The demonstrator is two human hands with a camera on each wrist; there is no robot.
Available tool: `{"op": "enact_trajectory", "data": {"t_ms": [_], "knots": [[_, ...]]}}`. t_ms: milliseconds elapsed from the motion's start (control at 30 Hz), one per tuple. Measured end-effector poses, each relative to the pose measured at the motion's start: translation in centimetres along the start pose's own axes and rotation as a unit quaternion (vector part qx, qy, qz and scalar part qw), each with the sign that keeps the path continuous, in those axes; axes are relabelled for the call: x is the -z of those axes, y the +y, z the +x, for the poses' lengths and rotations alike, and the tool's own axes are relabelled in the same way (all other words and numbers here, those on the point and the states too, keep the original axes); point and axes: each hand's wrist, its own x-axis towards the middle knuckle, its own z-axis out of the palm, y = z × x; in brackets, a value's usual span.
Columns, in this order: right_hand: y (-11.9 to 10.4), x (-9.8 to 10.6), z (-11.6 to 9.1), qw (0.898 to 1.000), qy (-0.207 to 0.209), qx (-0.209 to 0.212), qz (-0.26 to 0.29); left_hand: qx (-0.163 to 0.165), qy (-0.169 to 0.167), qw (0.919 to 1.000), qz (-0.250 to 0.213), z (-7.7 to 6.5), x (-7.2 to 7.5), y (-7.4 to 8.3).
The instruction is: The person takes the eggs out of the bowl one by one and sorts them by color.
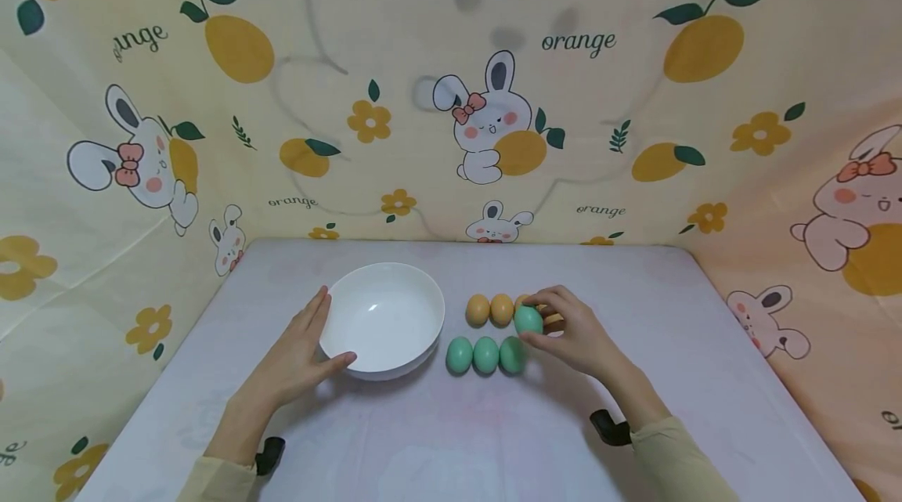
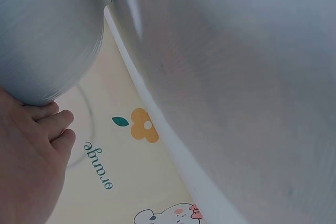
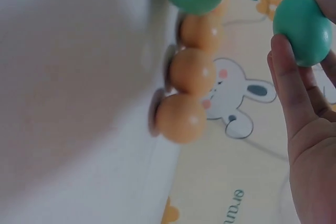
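Observation:
A white bowl [image 1: 384, 318] stands on the table left of the middle, its inside white and bare. My left hand [image 1: 292, 357] rests against the bowl's left side, fingers straight along the outer wall and thumb at the front rim. In the left wrist view, fingertips [image 2: 63, 124] touch the bowl's outside [image 2: 47, 35]. My right hand [image 1: 574, 334] pinches a green egg [image 1: 528, 321] between thumb and fingers, raised above the table. Below it, three green eggs [image 1: 485, 355] lie in a row. Behind them runs a row of orange-brown eggs [image 1: 502, 309], partly hidden by the right hand.
The white-covered table [image 1: 451, 439] reaches back to a printed cloth backdrop [image 1: 395, 40] with rabbits and oranges. Cloth also hangs at both sides. A dark wrist device [image 1: 610, 427] sits under the right wrist, another [image 1: 270, 456] at the left.

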Motion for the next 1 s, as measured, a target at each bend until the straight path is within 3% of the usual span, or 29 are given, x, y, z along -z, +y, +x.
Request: {"op": "enact_trajectory", "data": {"t_ms": [533, 1000], "knots": [[3.2, 0.5, -2.0, 0.996, -0.044, -0.082, 0.006, 0.003, 0.003, 1.0000, -0.003, 0.1, -0.1, -0.1], [4.0, -0.2, -2.1, 0.984, -0.112, -0.137, 0.001, 0.003, 0.002, 1.0000, 0.000, 0.1, -0.1, -0.1]]}}
